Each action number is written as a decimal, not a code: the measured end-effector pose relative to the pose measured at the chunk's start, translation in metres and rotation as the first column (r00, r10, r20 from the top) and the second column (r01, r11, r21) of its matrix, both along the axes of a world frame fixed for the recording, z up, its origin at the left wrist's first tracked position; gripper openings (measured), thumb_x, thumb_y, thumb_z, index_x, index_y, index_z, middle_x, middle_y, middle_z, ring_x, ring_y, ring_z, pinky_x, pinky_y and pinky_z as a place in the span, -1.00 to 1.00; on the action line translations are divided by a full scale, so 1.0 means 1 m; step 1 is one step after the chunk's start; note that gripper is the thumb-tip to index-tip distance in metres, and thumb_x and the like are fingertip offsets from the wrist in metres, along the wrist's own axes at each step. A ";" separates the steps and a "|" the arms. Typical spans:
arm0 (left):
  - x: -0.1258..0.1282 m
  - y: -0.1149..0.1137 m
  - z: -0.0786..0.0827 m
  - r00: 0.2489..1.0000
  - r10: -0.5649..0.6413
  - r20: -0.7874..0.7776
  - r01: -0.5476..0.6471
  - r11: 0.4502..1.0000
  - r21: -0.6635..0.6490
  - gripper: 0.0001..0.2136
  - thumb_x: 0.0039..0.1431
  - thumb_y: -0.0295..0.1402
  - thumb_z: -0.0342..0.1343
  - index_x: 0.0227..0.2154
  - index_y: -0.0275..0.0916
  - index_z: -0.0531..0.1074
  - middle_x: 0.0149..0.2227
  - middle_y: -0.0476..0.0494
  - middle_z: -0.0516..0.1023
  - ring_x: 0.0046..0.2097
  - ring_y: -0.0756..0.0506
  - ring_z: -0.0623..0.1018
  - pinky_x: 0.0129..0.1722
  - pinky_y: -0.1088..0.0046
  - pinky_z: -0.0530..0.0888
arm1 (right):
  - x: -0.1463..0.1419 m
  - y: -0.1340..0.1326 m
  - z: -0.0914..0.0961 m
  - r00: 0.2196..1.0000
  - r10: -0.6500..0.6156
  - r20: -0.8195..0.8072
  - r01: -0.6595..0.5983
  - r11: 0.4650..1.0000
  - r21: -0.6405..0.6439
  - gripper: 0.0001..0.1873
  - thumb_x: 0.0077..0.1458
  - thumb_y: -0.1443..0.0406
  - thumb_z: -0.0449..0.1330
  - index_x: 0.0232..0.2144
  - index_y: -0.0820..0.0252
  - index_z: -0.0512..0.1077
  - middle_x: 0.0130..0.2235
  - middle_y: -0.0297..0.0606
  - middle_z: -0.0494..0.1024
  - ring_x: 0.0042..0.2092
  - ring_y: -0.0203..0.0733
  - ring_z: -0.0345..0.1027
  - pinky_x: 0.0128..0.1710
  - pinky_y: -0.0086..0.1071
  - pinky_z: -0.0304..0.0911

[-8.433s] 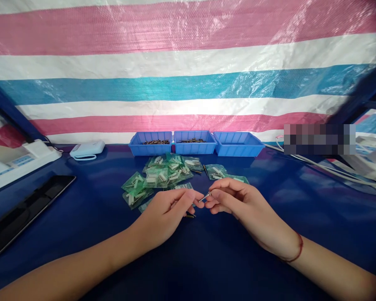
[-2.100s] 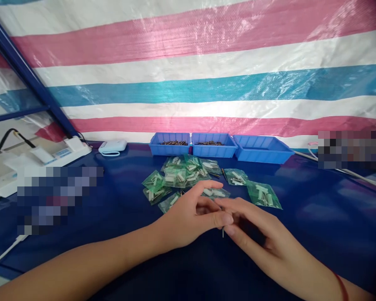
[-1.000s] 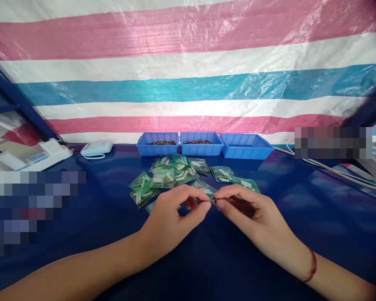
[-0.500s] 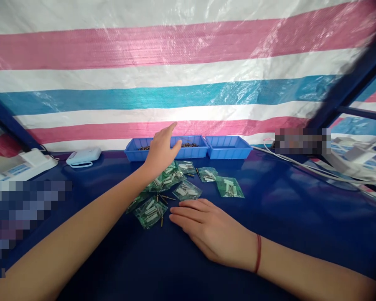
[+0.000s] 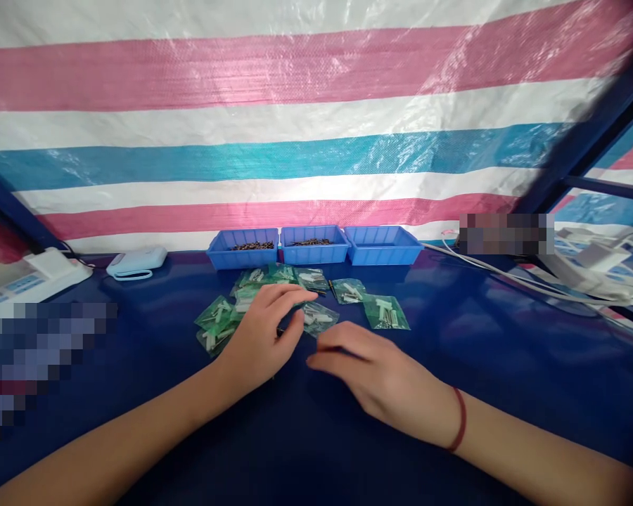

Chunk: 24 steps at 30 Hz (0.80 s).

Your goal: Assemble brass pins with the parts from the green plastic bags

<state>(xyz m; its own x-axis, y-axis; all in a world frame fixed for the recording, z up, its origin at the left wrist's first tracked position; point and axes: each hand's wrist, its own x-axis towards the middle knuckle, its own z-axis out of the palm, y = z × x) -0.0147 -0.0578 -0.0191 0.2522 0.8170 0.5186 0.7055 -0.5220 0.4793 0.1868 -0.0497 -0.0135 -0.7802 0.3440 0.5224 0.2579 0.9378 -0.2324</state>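
Note:
My left hand point(image 5: 266, 327) is over the near part of a pile of small green-tinted clear bags point(image 5: 219, 313), thumb apart from its fingers and nothing visible in its grasp. It hides some of the pile. To its right, my right hand point(image 5: 382, 372) is just above the blue table, slightly blurred, with bent fingers and a gap between them; I see nothing held. A bag point(image 5: 316, 316) of white pieces and thin metal parts lies between the hands. Two more bags, one in the middle point(image 5: 349, 289) and one at the right point(image 5: 386, 312), lie farther off.
Three blue bins stand in a row at the back. The left bin point(image 5: 243, 260) and middle bin point(image 5: 314, 254) hold small brownish metal parts; the right bin point(image 5: 384, 256) shows a bare inside. A pale blue device point(image 5: 137, 263), a power strip point(image 5: 58, 274) and white cables point(image 5: 485, 270) lie at the sides.
My left hand has come back from the bins toward me, over the bags. My right hand has shifted slightly right, and its fingers have bent and parted.

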 end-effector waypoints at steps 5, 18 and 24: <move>0.006 -0.005 0.006 0.994 -0.046 0.098 0.064 0.979 -0.192 -0.69 0.14 -0.59 -0.06 -0.18 -0.17 0.49 -0.22 -0.05 0.58 -0.19 -0.07 0.53 -0.14 0.40 0.44 | 0.005 0.007 0.004 0.870 -0.341 -0.357 0.105 0.834 -0.541 -0.90 0.14 0.32 0.21 -0.28 0.12 0.52 -0.26 -0.26 0.60 -0.23 -0.20 0.50 -0.24 -0.35 0.46; 0.014 -0.012 0.006 0.981 -0.048 0.187 0.105 0.945 -0.308 -0.79 0.16 -0.51 0.00 -0.25 -0.17 0.51 -0.28 -0.01 0.58 -0.29 -0.03 0.51 -0.32 0.51 0.39 | 0.005 0.017 -0.002 0.794 -0.510 -0.330 0.065 0.612 -0.788 -0.80 0.01 0.18 0.31 -0.35 0.19 0.52 -0.42 -0.30 0.56 -0.39 -0.26 0.48 -0.34 -0.38 0.45; 0.018 -0.018 0.000 0.989 -0.117 0.092 0.137 0.955 -0.263 -0.83 0.28 -0.35 -0.01 -0.27 -0.20 0.49 -0.31 -0.06 0.53 -0.29 -0.04 0.50 -0.25 0.47 0.40 | 0.005 0.002 -0.002 0.846 -0.359 -0.393 0.132 0.857 -0.499 -0.85 0.10 0.34 0.24 -0.23 0.12 0.46 -0.24 -0.28 0.57 -0.25 -0.24 0.48 -0.22 -0.36 0.44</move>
